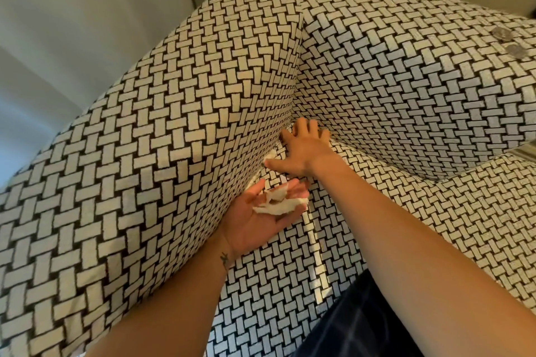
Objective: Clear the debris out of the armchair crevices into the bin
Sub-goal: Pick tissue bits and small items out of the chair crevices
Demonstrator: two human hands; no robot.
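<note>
Two jobs: our left hand (255,217) lies uncurled, a tray for scraps (275,201), right hand (304,149) splayed, raking the twelve-o'clock crevice (293,116).

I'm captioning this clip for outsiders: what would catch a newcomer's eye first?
The armchair fills nearly the whole view with its bold black-and-white woven pattern. At the centre, the left hand lies palm up with white scraps on it, and just beyond, the right hand spreads its fingers at the corner crevice where arm, back and seat meet.
</note>
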